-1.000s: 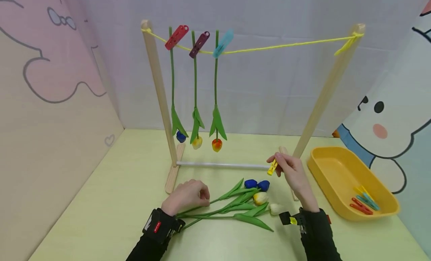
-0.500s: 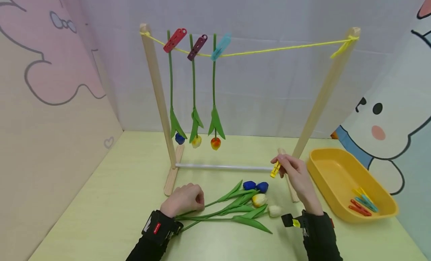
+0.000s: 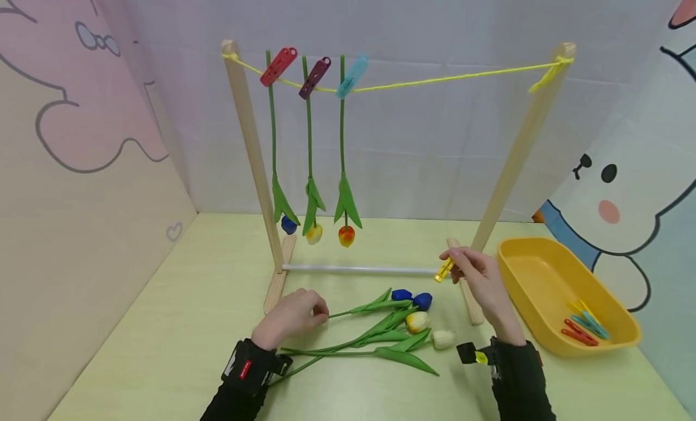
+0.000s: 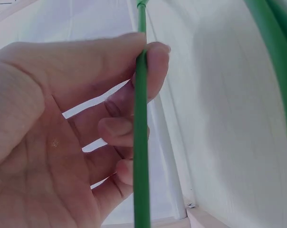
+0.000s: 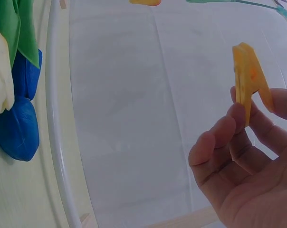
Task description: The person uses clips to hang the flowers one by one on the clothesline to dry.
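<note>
My left hand point(image 3: 293, 317) pinches the green stem point(image 4: 141, 137) of an artificial tulip between thumb and index finger, low over the table. That stem runs right toward two blue tulip heads point(image 3: 422, 301); I cannot tell which one it bears. Beside it lie a yellow-white tulip point(image 3: 417, 322) and a white tulip point(image 3: 443, 339), their stems reaching left. My right hand point(image 3: 483, 283) holds a yellow clothespin point(image 5: 250, 76) by its handle ends, jaws pointing away from the fingers, near the right post. In the right wrist view nothing sits between the clothespin's jaws.
A yellow cord point(image 3: 435, 81) spans two wooden posts point(image 3: 247, 149). Red, purple and light blue clothespins point(image 3: 352, 77) hold three upside-down tulips on its left half. A white rod point(image 3: 364, 269) joins the bases. At right stands a yellow tray point(image 3: 535, 276) with several clothespins.
My left hand has lifted a stem slightly, separating it from the other stems on the table. The right hand has shifted a little right, still holding the yellow clothespin.
</note>
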The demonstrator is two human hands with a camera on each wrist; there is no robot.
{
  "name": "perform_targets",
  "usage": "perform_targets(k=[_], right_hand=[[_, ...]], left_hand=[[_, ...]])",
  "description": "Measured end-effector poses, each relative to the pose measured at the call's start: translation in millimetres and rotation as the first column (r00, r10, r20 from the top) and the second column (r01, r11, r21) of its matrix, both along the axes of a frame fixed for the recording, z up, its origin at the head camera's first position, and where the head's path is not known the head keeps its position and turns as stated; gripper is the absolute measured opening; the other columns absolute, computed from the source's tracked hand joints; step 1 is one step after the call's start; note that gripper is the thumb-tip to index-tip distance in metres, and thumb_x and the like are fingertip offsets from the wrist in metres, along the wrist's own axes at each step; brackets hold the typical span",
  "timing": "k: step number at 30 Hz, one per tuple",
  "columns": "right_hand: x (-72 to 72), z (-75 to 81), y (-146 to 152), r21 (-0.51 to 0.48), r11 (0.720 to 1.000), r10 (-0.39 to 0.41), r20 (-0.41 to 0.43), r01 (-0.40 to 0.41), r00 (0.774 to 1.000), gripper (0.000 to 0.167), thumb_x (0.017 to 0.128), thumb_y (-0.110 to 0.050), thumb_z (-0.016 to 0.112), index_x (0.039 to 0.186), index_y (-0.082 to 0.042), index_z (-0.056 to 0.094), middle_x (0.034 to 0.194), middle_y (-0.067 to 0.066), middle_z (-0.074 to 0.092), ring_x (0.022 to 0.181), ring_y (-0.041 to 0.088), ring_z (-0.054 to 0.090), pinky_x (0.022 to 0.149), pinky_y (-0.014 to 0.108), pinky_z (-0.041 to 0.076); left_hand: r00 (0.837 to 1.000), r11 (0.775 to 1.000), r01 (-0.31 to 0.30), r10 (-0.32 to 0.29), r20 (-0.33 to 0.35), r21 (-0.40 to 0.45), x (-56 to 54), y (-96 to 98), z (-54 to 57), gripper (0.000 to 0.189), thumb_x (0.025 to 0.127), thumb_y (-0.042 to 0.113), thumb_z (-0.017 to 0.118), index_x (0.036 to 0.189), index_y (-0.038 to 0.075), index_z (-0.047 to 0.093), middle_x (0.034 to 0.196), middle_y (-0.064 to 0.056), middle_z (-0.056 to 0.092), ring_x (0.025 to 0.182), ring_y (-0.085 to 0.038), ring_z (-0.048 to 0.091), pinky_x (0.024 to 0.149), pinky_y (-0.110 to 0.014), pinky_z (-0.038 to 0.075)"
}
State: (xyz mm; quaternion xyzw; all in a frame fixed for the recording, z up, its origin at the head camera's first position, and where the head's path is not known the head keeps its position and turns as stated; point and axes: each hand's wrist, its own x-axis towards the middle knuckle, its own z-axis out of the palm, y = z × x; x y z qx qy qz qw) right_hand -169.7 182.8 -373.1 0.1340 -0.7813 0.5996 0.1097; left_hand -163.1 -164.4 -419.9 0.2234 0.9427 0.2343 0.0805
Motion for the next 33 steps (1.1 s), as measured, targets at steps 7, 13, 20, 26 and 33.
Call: perform_targets(k=[7,13,20,26,33], right_hand=[[1.2,-0.3,3,-0.01,1.0,-0.016,0.006,0.016,1.0,0.027,0.107,-0.017,0.049,0.093,-0.022,0.072,0.078,-0.01,0.064,0.065,0.016,0.055,0.062,0.021,0.053],[1.2,-1.1,5,-0.03,0.999,-0.01,-0.005,0.01,1.0,0.028,0.107,-0.015,0.049,0.093,-0.022,0.072,0.079,-0.011,0.065,0.065,0.016,0.055,0.062,0.021,0.053],[1.6,0.0,8,-0.052,0.999,-0.002,-0.013,0.001,1.0,0.026,0.107,-0.014,0.049,0.097,-0.009,0.073,0.082,-0.012,0.067,0.066,0.013,0.057,0.064,0.019,0.053],[2.7,1.2,14,-0.107,0.994,-0.003,-0.022,0.001,1.0,0.027,0.107,-0.013,0.048,0.1,0.002,0.071,0.079,-0.01,0.066,0.066,0.013,0.058,0.065,0.017,0.052],[3.2,1.6,18,-0.114,0.994,-0.005,-0.013,0.003,1.0,0.027,0.107,-0.014,0.049,0.101,-0.002,0.072,0.081,-0.009,0.066,0.067,0.014,0.057,0.066,0.017,0.052]], left_hand=[[0.987,1.0,0.006,-0.008,-0.16,-0.016,2.4,-1.0,0.0,0.007,0.088,0.002,0.073,0.084,0.004,0.078,0.082,-0.002,0.075,0.072,-0.009,0.062,0.066,-0.025,0.051],[0.961,0.998,-0.068,0.063,-0.268,-0.01,3.6,2.1,0.0,0.011,0.088,-0.002,0.072,0.079,0.003,0.072,0.077,-0.001,0.068,0.071,-0.01,0.057,0.067,-0.026,0.05],[0.924,0.99,-0.141,0.133,-0.359,0.006,1.4,3.7,-0.3,0.006,0.088,-0.001,0.073,0.084,0.004,0.073,0.081,-0.002,0.069,0.075,-0.016,0.064,0.069,-0.031,0.055],[0.866,0.985,-0.17,0.159,-0.473,0.02,-0.5,4.1,1.4,0.006,0.086,0.002,0.076,0.085,0.007,0.074,0.082,-0.002,0.073,0.074,-0.018,0.068,0.065,-0.029,0.055],[0.745,0.976,-0.193,0.212,-0.632,0.1,-0.9,5.9,5.0,0.003,0.091,0.009,0.073,0.089,0.007,0.074,0.085,-0.002,0.067,0.063,-0.016,0.062,0.05,-0.021,0.042]])
